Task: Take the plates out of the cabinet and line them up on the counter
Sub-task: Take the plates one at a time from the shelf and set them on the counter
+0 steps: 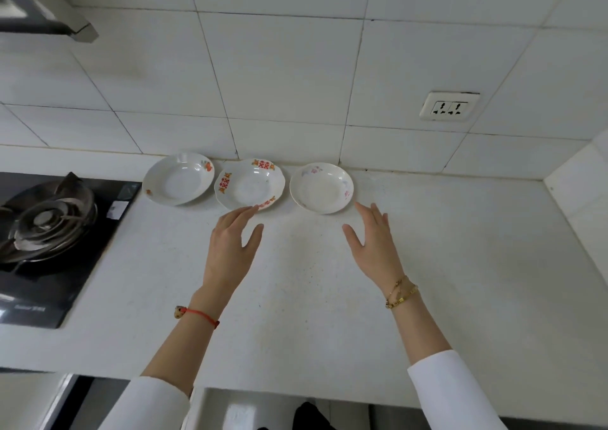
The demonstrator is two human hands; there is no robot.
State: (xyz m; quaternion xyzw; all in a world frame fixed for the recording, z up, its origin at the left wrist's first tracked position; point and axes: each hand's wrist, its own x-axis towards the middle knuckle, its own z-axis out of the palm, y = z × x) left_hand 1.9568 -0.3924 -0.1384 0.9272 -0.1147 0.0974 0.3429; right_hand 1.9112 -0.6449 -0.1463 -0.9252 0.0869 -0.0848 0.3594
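A white counter (329,281) fills the middle of the frame, backed by a wall of pale tiles (279,67) that takes up the whole upper half. Three plates stand in a row along the back edge of the counter, just below the tiles. The left plate (178,179), with small orange marks on its rim, touches or slightly overlaps the middle plate (250,184), which has a scalloped rim with red and orange patterns. The right plate (321,188), with faint pink marks, sits apart from the middle one, with a strip of bare counter between them. The left hand (230,248) reaches up from the lower centre, fingers extended and thumb spread away, holding nothing; its fingertips lie at the near rim of the middle plate, though contact cannot be told. The right hand (375,245) is likewise open and empty, fingers spread, its tips just beside the lower right rim of the right plate without clearly touching it. A red cord (200,314) circles the left wrist and gold bracelets (401,293) the right; both arms end in white sleeves at the bottom. A black hob (108,232) with a burner (46,222) fills the left edge, a range hood (46,5) sits in the upper left corner, and a socket (449,106) is on the tiles at upper right.
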